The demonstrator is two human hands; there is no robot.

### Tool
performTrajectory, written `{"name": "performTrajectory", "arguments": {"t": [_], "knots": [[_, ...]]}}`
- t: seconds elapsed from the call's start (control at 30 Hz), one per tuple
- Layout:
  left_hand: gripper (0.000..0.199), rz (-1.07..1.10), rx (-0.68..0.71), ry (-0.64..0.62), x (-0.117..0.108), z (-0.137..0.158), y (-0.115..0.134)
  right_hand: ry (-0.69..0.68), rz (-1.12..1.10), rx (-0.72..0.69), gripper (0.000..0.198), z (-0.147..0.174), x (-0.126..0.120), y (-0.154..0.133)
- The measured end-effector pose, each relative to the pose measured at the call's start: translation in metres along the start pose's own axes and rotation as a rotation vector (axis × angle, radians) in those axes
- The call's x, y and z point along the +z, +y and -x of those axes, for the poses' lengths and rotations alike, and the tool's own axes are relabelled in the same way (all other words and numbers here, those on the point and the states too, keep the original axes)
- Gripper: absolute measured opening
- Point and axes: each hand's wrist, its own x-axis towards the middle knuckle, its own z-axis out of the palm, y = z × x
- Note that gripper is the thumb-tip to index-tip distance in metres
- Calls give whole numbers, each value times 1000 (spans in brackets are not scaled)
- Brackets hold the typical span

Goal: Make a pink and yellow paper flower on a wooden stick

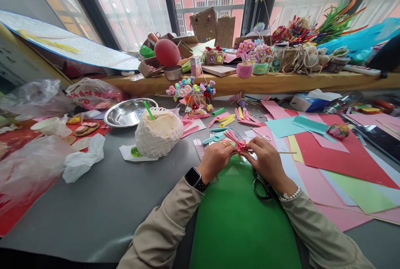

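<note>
Both my hands meet over the far end of a green mat [246, 214]. My left hand [218, 157], with a watch at its wrist, pinches the left side of a pink folded-paper flower [240, 143]. Closed on the flower's right side is my right hand [265, 158], and a thin wooden stick [289, 152] juts out to the right from behind its fingers. I cannot tell whether the stick is joined to the flower. Black-framed eyeglasses [261, 187] lie under my right wrist. Scissors [264, 135] rest just beyond my right hand.
Left of my hands stands a net-wrapped coconut [159, 133] with a green straw, beside a steel plate [125, 112]. Coloured paper sheets [340, 152] spread at the right. Folded paper strips [226, 121] and a bunch of small flowers [193, 94] lie ahead, before a crowded wooden ledge [218, 87].
</note>
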Motion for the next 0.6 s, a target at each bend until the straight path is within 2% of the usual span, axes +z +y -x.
{"name": "performTrajectory", "arguments": {"t": [0.3, 0.6], "knots": [[20, -25, 6, 20, 2, 1, -1, 25, 26, -18, 21, 0, 0, 0], [26, -40, 6, 17, 2, 1, 1, 39, 63, -32, 22, 0, 0, -1]]}}
